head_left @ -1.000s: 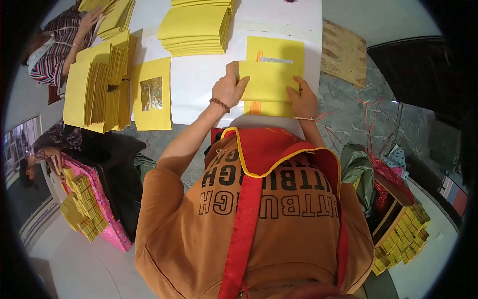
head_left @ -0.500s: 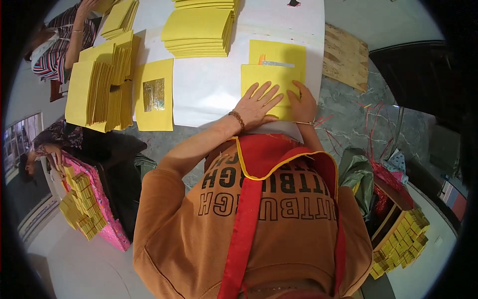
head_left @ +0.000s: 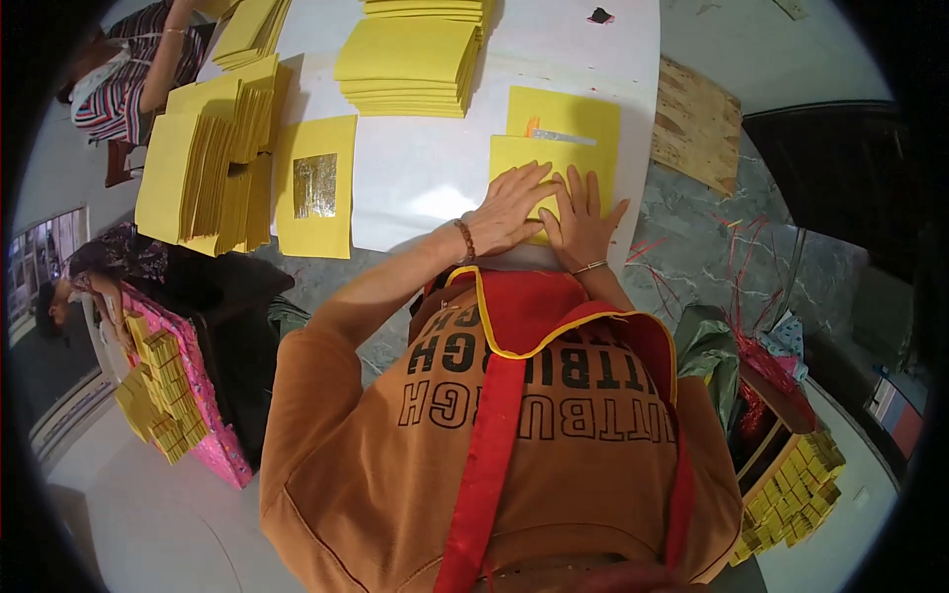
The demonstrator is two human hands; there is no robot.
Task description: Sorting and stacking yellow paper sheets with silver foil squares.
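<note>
Both my hands press on a sheet of yellow paper, whose near part is folded over toward the far side. A strip of silver foil with an orange patch shows past the folded edge. My left hand lies on the fold's left side, fingers stretched out and holding nothing. Beside it, my right hand rests flat with fingers spread, its fingertips close to the left hand's. To the left, another yellow sheet with a gold foil square lies flat at the table's near edge.
Stacks of folded yellow paper stand on the white table, with a thick upright bundle at its left. A person in stripes is at the far left; another works by a pink-covered table. Yellow bundles sit at right.
My right hand has moved from the sheet's right edge onto the fold, its fingers now spread flat. The left hand's fingers have drawn closer together. The whole view has shifted slightly.
</note>
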